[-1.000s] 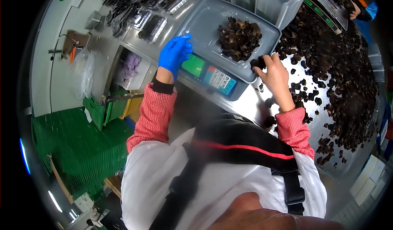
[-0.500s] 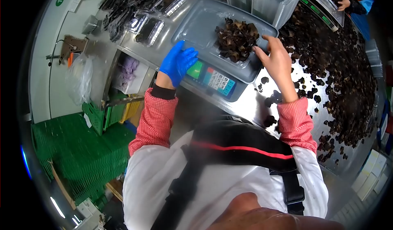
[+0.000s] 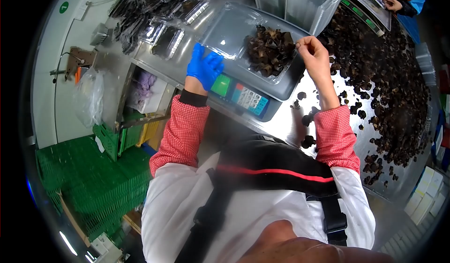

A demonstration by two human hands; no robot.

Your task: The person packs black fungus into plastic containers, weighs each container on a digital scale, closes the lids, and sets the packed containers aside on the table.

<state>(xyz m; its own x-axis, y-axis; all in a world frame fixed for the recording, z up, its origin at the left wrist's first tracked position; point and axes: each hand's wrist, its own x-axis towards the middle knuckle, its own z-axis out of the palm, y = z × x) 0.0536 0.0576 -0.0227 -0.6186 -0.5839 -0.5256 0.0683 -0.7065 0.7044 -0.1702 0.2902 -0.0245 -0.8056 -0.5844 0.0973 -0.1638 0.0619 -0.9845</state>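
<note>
My left hand (image 3: 205,67), in a blue glove, is open with its fingers apart by the left edge of a grey tray (image 3: 291,90). The tray sits on a digital scale (image 3: 251,99) with a green display and a keypad. An open clear plastic clamshell box (image 3: 228,34) lies in the tray, its right half filled with a heap of dark wood ear mushrooms (image 3: 269,52). At the heap's right side my bare right hand (image 3: 314,57) is closed in a pinch; a small brownish mushroom piece shows at its fingertips.
Loose mushrooms (image 3: 393,108) cover the steel table on the right. Clear empty boxes (image 3: 300,3) are stacked behind the tray. Filled, labelled packs (image 3: 166,40) pile up at the back left. Another person's hand (image 3: 393,4) is by a second scale (image 3: 361,12), top right.
My right hand has gone from open fingers at the heap to a pinch, slightly higher. My left hand stays by the tray's left edge, its fingers now more spread.
</note>
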